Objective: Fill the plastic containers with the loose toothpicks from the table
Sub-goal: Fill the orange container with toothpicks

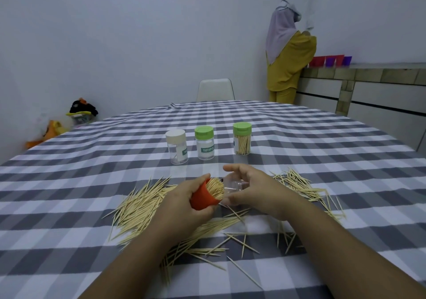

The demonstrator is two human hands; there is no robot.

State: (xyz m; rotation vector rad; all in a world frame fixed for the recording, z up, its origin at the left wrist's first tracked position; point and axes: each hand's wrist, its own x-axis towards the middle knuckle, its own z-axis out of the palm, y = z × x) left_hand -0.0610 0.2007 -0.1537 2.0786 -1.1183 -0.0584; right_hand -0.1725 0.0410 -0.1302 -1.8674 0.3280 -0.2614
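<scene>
A grey-and-white checked tablecloth (299, 137) covered the table. On it, pale tan toothpicks (138, 208) lay loose. The cup (202, 198) held just above the cloth was orange-red, packed with tan toothpicks. Farther back on the cloth stood three clear containers: one with a cream-white lid (175, 136), two with light green lids (204, 132) (242, 127), their labels white with green bands. Beyond the cloth, the chair (215, 90) was white, the person's (288, 61) clothing mustard yellow with a lilac headscarf, and the cups (329, 60) red and purple.
</scene>
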